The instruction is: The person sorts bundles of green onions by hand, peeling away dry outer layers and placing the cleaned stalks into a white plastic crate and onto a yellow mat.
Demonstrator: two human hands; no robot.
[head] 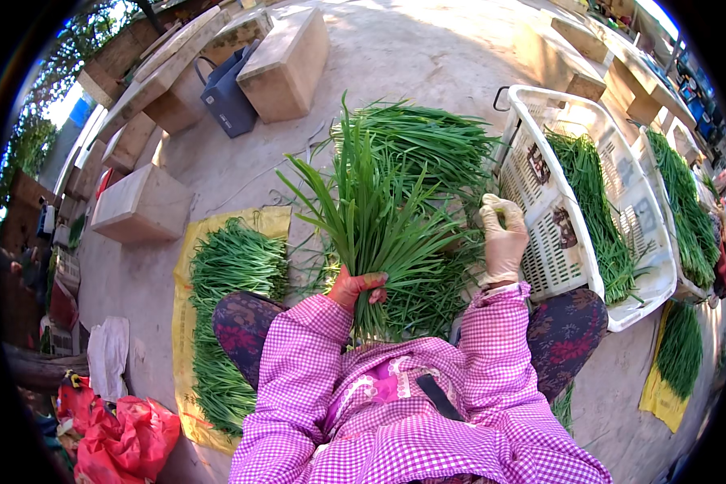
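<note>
My bare left hand (pixel 360 288) grips a bunch of long flat green leaves, probably garlic chives (pixel 363 224), by the stem end. The leaf tips fan out away from me. My right hand (pixel 504 239) wears a pale thin glove and is raised just right of the bunch, beside the white crate. Its fingers are curled, and whether anything thin is pinched in them cannot be made out. Beyond the held bunch lies a large heap of chives (pixel 423 142) on the ground. Loose, tangled leaves (pixel 426 296) lie below my hands, between my knees.
A white slotted plastic crate (pixel 550 242) with chives inside stands at right; another chive-filled crate (pixel 680 199) is beyond it. At left, cut chives (pixel 236 327) lie on a yellow woven sack (pixel 184 339). Stone blocks (pixel 142 202), a dark bag (pixel 228 91) and red plastic bags (pixel 127 438) are around.
</note>
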